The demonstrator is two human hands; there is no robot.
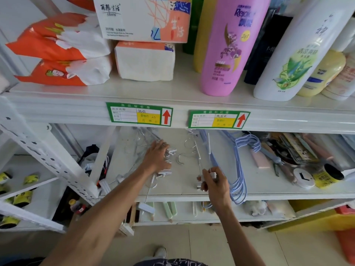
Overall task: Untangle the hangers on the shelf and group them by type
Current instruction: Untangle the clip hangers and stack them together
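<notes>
Left hand (156, 157): fingers curled over the clip hangers (170, 150) piled mid-shelf. Right hand (215, 181): fingers pinch one hanger's clip (212, 175) near the front edge, just beside the blue hangers (239, 169).

Risk: the hooks (181, 159) look interlocked, so a sharp pull could drag the pile off the white shelf (255, 181) onto the tiled floor (211, 239).

Bottles (226, 45) stand on the shelf above.

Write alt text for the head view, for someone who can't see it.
Two hands sort hangers on a white shelf: the left hand touches a pile of white clip hangers, the right hand pinches a single clip hanger beside blue hangers. Tissue packs and bottles stand above.
</notes>
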